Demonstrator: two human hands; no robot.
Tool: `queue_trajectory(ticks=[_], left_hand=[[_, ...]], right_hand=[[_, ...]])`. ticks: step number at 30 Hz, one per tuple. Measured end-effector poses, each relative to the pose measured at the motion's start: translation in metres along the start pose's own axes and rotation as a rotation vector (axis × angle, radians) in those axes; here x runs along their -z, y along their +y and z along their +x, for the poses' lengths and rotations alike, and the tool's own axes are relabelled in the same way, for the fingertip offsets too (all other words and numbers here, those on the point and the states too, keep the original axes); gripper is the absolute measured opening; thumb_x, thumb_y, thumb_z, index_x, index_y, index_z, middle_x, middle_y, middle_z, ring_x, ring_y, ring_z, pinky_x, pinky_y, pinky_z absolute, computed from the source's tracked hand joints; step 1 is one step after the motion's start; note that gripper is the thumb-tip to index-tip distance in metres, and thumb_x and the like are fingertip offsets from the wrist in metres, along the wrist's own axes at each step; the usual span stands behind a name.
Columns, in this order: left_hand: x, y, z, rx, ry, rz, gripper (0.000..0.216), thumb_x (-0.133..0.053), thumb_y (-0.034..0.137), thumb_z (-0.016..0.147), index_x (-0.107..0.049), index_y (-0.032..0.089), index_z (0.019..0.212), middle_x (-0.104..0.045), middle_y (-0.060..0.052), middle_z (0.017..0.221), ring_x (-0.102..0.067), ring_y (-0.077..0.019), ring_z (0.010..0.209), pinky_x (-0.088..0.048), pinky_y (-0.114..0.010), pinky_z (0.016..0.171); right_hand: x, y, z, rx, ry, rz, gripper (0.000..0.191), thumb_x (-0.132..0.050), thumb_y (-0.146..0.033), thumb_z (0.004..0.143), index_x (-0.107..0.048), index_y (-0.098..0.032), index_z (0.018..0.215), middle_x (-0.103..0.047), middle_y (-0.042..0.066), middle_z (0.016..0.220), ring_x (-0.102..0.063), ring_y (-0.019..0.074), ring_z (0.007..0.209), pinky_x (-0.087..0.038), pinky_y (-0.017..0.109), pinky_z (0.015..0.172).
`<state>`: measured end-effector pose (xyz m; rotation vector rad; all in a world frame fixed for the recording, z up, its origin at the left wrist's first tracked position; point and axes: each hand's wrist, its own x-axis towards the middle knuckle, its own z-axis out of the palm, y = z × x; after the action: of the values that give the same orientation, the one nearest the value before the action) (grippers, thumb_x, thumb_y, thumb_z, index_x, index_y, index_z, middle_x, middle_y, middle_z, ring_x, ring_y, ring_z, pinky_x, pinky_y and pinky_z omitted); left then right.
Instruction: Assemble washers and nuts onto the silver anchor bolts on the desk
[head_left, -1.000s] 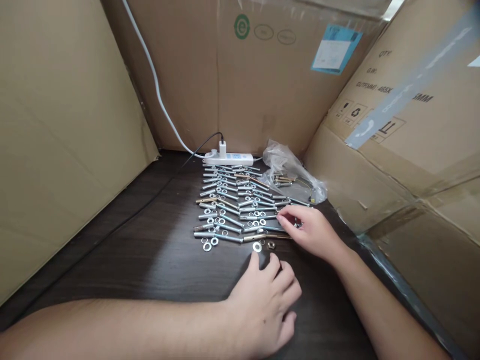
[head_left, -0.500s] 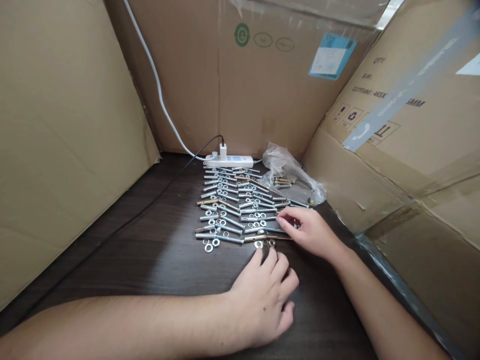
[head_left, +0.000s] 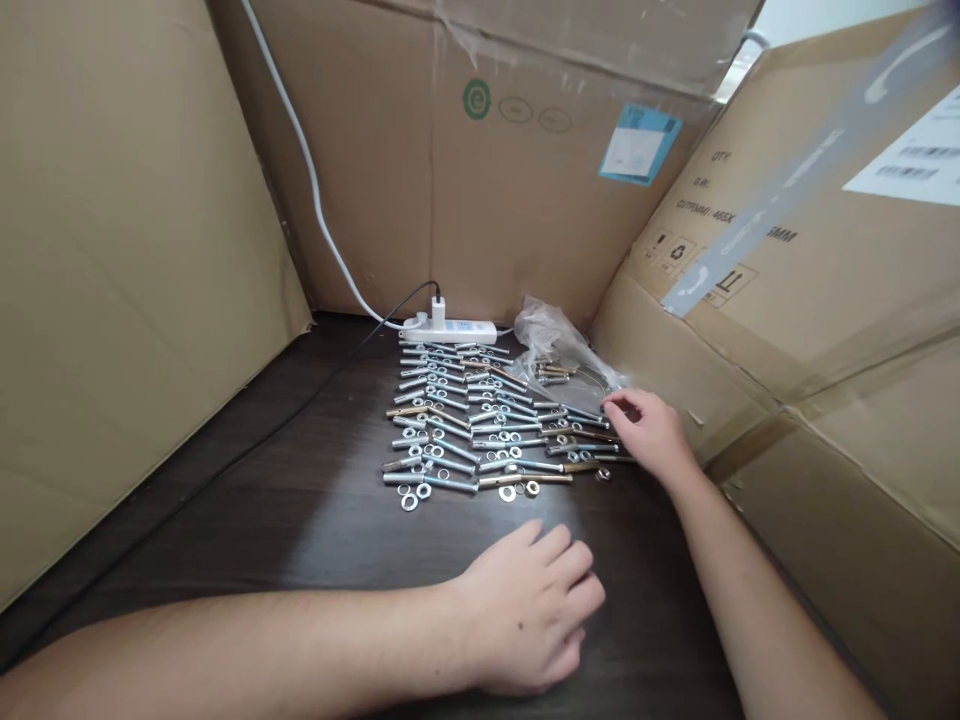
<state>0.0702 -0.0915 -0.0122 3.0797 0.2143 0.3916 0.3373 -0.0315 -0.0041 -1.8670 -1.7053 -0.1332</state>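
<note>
On the dark tabletop lie rows of metal expansion bolts point(head_left: 453, 484) with sleeves, nuts and washers beside them. Several are brass-coloured, such as the bolt point(head_left: 525, 480) in the front row. My left hand point(head_left: 534, 608) is palm down in front of the rows, its fingers loosely bent and a little apart; no object shows in it. My right hand point(head_left: 651, 432) is at the right end of the rows, by the edge of a clear plastic bag point(head_left: 551, 335). Its thumb and forefinger come together in a pinch; what lies between them is too small to make out.
Behind the rows stands a white power strip point(head_left: 450, 332) with a white plug-in adapter point(head_left: 439, 313) and a black cable point(head_left: 300, 408). More bolts point(head_left: 553, 374) are in the bag. Cardboard boxes point(head_left: 847, 320) wall in the left, back and right.
My right hand has moved right and slightly away, from the bolt rows to the bag's edge. My left hand has drawn back from the front washers, its fingers more bunched. The view has shifted slightly.
</note>
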Motion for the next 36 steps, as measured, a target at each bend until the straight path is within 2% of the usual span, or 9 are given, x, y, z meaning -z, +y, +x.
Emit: queue_trajectory(ticks=[5,8,12,17,21,24,30,32,36], left_hand=[[-0.001,0.002,-0.001,-0.232,0.093,-0.100,0.019,-0.049,0.036,0.087,-0.054,0.017,0.086,-0.051,-0.004,0.086,-0.047,-0.0184,0.079,-0.037,-0.032,0.069],[-0.004,0.002,-0.002,-0.294,0.139,-0.117,0.016,-0.046,0.029,0.090,-0.054,0.017,0.084,-0.050,-0.003,0.084,-0.045,-0.0169,0.076,-0.036,-0.031,0.064],[-0.009,0.001,-0.002,-0.317,0.166,-0.152,0.017,-0.043,0.023,0.092,-0.057,0.018,0.085,-0.051,-0.002,0.083,-0.045,-0.0155,0.074,-0.037,-0.029,0.063],[-0.019,0.002,0.000,-0.313,0.204,-0.161,0.009,-0.053,0.024,0.087,-0.059,0.019,0.082,-0.050,0.000,0.079,-0.045,-0.0151,0.070,-0.038,-0.028,0.058],[-0.031,0.003,0.001,-0.332,0.257,-0.163,0.006,-0.058,0.025,0.085,-0.059,0.020,0.083,-0.052,0.001,0.078,-0.045,-0.0145,0.067,-0.038,-0.028,0.054],[-0.039,0.003,0.001,-0.339,0.300,-0.173,0.004,-0.059,0.025,0.084,-0.057,0.022,0.087,-0.053,0.001,0.078,-0.047,-0.0142,0.066,-0.038,-0.028,0.053],[-0.034,0.000,-0.001,-0.365,0.244,-0.185,0.009,-0.061,0.024,0.082,-0.057,0.022,0.090,-0.057,0.001,0.081,-0.049,-0.0138,0.069,-0.041,-0.027,0.057],[-0.033,0.000,-0.001,-0.374,0.229,-0.186,0.009,-0.061,0.025,0.082,-0.057,0.021,0.089,-0.057,0.001,0.083,-0.049,-0.0139,0.071,-0.042,-0.027,0.057],[-0.034,-0.001,-0.001,-0.373,0.236,-0.193,0.008,-0.057,0.023,0.084,-0.058,0.021,0.092,-0.056,0.001,0.082,-0.048,-0.0145,0.071,-0.041,-0.028,0.058]], right_hand=[[-0.005,0.004,0.000,-0.029,-0.077,-0.120,0.022,-0.049,-0.032,0.081,-0.065,-0.019,0.087,-0.065,0.006,0.090,-0.054,0.0233,0.088,-0.041,0.035,0.082],[-0.007,0.006,-0.001,-0.055,-0.074,-0.175,0.022,-0.049,-0.034,0.082,-0.066,-0.020,0.088,-0.065,0.006,0.092,-0.053,0.0251,0.092,-0.040,0.038,0.083],[-0.010,0.008,-0.004,-0.062,-0.066,-0.223,0.023,-0.051,-0.035,0.081,-0.066,-0.021,0.092,-0.064,0.007,0.094,-0.051,0.0268,0.094,-0.040,0.040,0.084],[-0.020,-0.003,0.003,-0.022,-0.028,-0.177,0.022,-0.048,-0.030,0.082,-0.064,-0.022,0.095,-0.064,0.005,0.100,-0.052,0.0257,0.097,-0.040,0.039,0.087],[-0.038,-0.018,0.027,0.081,-0.158,-0.191,0.026,-0.048,-0.021,0.082,-0.063,-0.021,0.103,-0.063,0.005,0.108,-0.053,0.0235,0.102,-0.039,0.036,0.089],[-0.052,-0.023,0.046,0.112,-0.199,-0.211,0.030,-0.050,-0.014,0.080,-0.063,-0.021,0.106,-0.063,0.004,0.111,-0.052,0.0223,0.104,-0.039,0.033,0.089],[-0.061,-0.021,0.059,0.078,-0.198,-0.273,0.020,-0.055,-0.018,0.078,-0.066,-0.018,0.094,-0.064,0.007,0.089,-0.053,0.0239,0.090,-0.040,0.035,0.082],[-0.060,-0.018,0.059,0.072,-0.188,-0.287,0.017,-0.056,-0.019,0.078,-0.066,-0.017,0.091,-0.062,0.008,0.092,-0.053,0.0246,0.092,-0.039,0.035,0.084],[-0.061,-0.015,0.058,0.105,-0.206,-0.285,0.027,-0.056,-0.018,0.078,-0.062,-0.018,0.105,-0.061,0.007,0.105,-0.052,0.0228,0.100,-0.039,0.033,0.087]])
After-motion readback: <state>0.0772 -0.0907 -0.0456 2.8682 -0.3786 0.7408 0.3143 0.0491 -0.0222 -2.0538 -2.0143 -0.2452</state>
